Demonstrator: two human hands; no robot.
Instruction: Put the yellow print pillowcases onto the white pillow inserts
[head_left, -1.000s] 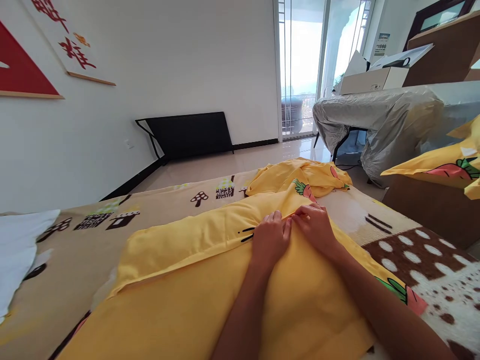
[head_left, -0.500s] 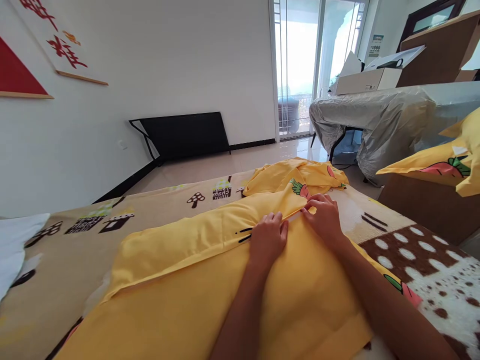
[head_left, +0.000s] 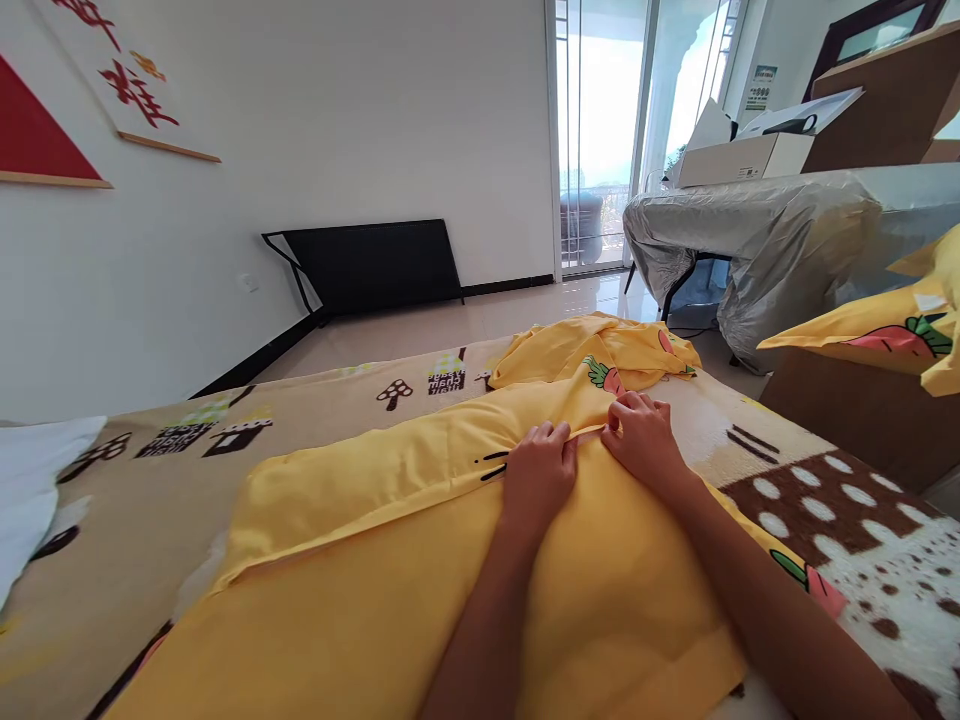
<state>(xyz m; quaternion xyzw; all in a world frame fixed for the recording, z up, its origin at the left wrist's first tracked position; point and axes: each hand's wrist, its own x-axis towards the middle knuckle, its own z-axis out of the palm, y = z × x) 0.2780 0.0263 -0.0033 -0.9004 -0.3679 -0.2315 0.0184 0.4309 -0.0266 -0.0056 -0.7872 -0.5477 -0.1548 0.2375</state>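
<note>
A yellow pillowcase [head_left: 375, 590] with a carrot print lies spread in front of me, with a folded flap [head_left: 360, 475] across its far side. My left hand [head_left: 538, 470] rests on the flap's edge, its fingers curled and closed on the fabric. Just to the right, my right hand [head_left: 641, 435] pinches the same edge, thumb and fingers together. A short stretch of the seam shows between the two hands. The fingertips of the left hand are partly hidden in the folds. Beyond the flap lies a crumpled yellow cloth [head_left: 570, 345], also carrot-printed.
A patterned blanket [head_left: 330, 400] lies under everything. White cloth [head_left: 37, 480] is at the left edge. More yellow carrot-print fabric [head_left: 862, 335] sits at the right, over a brown box [head_left: 825, 400]. Behind stand a plastic-covered table [head_left: 750, 220] with boxes and a black panel [head_left: 375, 265].
My right hand has shifted slightly along the edge, and the gap in the fabric beside its fingers has closed. The left hand stays in place; the view has moved a little.
</note>
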